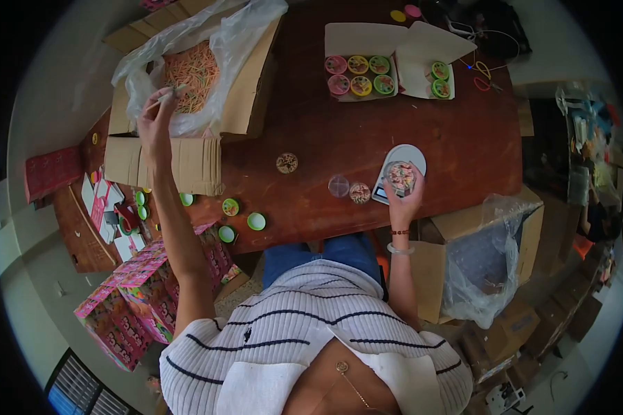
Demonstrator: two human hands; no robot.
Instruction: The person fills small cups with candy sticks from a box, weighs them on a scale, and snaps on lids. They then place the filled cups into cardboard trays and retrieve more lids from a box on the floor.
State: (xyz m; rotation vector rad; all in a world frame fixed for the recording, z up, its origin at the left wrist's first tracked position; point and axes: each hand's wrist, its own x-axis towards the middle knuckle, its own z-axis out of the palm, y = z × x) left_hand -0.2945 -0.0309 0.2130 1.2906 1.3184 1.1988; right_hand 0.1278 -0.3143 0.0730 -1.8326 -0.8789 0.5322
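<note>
My left hand (156, 114) reaches into a plastic-lined cardboard box (246, 90) full of thin orange and pale sticks (194, 72), its fingers pinched on a few of them. Over a small white scale (401, 162) near the table's front edge, my right hand (405, 190) holds a small round clear tub (400, 174) with colourful contents. Two more small tubs (349, 189) stand just left of the scale, and one filled tub (286, 163) sits further left.
A white carton (367, 41) at the back holds several filled tubs with coloured lids. Green lids (256, 221) lie along the table's left front edge. Pink printed boxes (142, 297) stack at lower left. A bag-lined carton (488, 256) stands at right.
</note>
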